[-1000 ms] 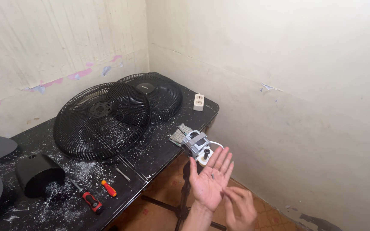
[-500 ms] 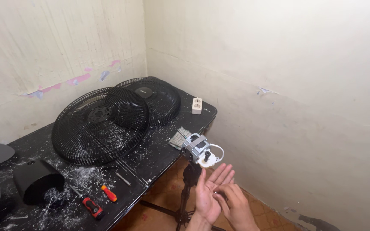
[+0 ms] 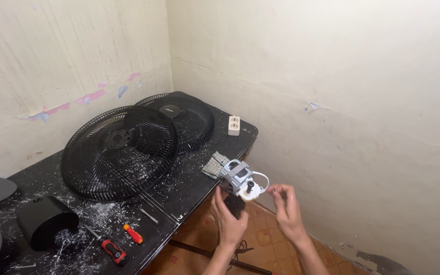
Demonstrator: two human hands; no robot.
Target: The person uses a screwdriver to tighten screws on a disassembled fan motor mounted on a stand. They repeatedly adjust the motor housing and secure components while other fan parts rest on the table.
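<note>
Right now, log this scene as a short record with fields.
Setting: black table in a room corner, strewn with white debris
Left hand: under the fan motor, seemingly touching it
Right hand: fingertips pinching the white wire beside the motor
Grilles: two black fan grilles, overlapping
Tools: two screwdrivers, red-black and orange
Other: white power socket, grey cloth, black cover

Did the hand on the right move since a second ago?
Yes. The right hand rose from low beside the left hand up toward the fan motor at the table edge, its fingers now touching the motor's white wire.
</note>
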